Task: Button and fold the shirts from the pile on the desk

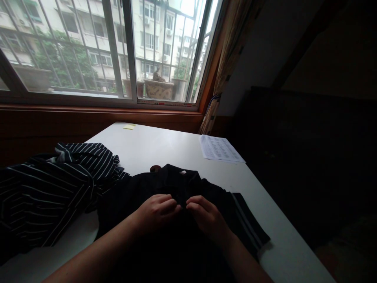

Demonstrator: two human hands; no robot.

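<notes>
Dark shirt (pixel 182 184), nearest, spreads at six o'clock on the white surface (pixel 153 143). A striped garment (pixel 55 188) lies at eight o'clock; left hand (pixel 159 210) and right hand (pixel 204 214) each pinch the shirt's front; printed sheets (pixel 222 149) at three.

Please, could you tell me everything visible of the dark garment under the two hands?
The dark garment looks like nearly black cloth and lies spread on the white table, its collar toward the window. A small white tag shows at the neck. The sleeve at the picture's right carries greyish stripes near its edge. The left hand and right hand touch it below the collar, both curled; their grip is unclear. Striped clothing borders it at the picture's left; the garment's lower part fades into shadow.
</notes>
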